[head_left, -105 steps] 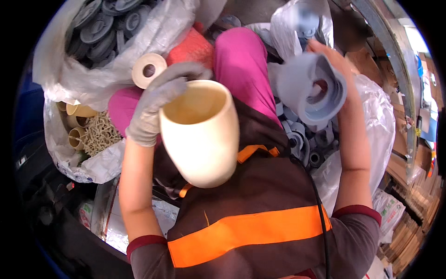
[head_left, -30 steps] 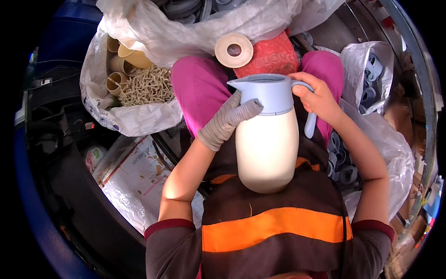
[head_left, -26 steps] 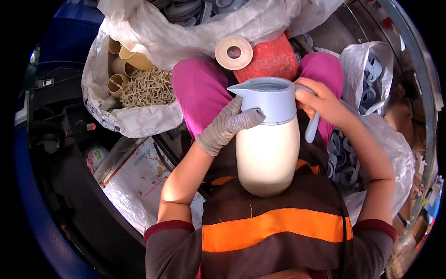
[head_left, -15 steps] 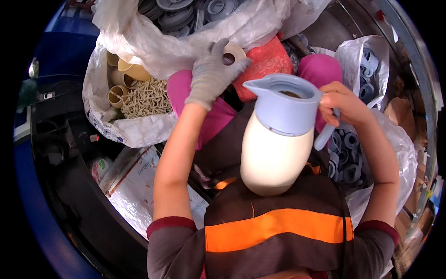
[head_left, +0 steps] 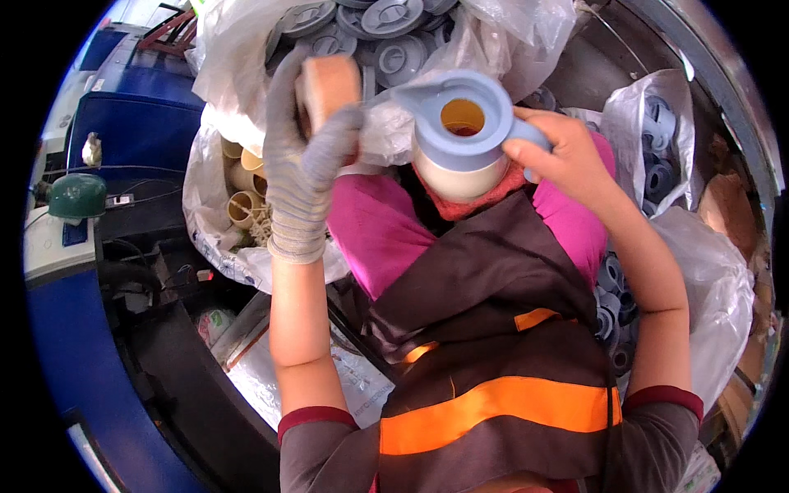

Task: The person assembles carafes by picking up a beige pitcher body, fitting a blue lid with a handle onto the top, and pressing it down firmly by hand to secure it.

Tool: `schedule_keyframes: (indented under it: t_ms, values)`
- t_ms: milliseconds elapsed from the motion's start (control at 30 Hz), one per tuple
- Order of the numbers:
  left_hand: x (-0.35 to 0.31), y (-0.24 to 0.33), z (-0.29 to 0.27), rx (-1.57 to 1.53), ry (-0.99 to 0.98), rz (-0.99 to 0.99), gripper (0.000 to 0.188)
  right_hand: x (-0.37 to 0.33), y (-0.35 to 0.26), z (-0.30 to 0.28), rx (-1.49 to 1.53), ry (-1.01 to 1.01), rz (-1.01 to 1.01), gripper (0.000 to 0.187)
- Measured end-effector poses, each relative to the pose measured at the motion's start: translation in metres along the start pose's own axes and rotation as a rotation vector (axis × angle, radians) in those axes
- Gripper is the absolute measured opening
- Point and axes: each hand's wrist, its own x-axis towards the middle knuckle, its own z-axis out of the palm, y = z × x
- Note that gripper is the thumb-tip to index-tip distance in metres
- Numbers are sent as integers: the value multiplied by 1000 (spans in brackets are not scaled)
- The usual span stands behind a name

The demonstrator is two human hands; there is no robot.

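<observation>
My right hand [head_left: 567, 156] is closed around the handle of a thermos jug [head_left: 463, 182] with a cream body and a blue-grey spouted collar. The jug's open mouth faces up, showing a yellowish inside. Its base is over a red cloth bundle [head_left: 448, 209] between my knees; whether it rests there I cannot tell. My gloved left hand [head_left: 300, 177], left of the spout, grips a short round tan piece [head_left: 331, 86] between thumb and fingers. Motion blurs that piece, so its kind is unclear.
Ahead, a plastic sack [head_left: 238, 74] holds many grey round lids [head_left: 400, 59]. Another sack [head_left: 205, 177] at left has cream cylinders [head_left: 243, 209]. Sacks of blue-grey parts [head_left: 657, 123] stand at right. A dark machine frame [head_left: 177, 370] runs along my left.
The jug has moved forward and away from my body, its base now over the red bundle. My left hand has moved left and up with the tan piece.
</observation>
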Motion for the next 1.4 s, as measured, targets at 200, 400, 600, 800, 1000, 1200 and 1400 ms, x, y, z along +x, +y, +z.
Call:
schedule_keyframes:
  t_ms: [200,400,600,800,1000,1200,1400]
  values:
    - [8,20,57,805,-334,412,73,4,8,17,-212,55,-201,39]
    - [3,22,62,839,-328,412,74,-31,22,7,-502,41,-79,31]
    - [39,65,32,653,-413,211,61,-30,30,21,-584,82,-12,28]
    - [62,137,-54,698,-113,571,33,-34,25,19,-580,60,31,29]
    - [-14,16,47,1103,-207,617,54,-34,28,25,-605,94,-31,29]
    - [15,7,58,663,-240,504,65,-29,32,11,-560,63,-52,32]
    - [31,-55,38,73,-121,-62,54,-41,7,-3,-86,285,88,30]
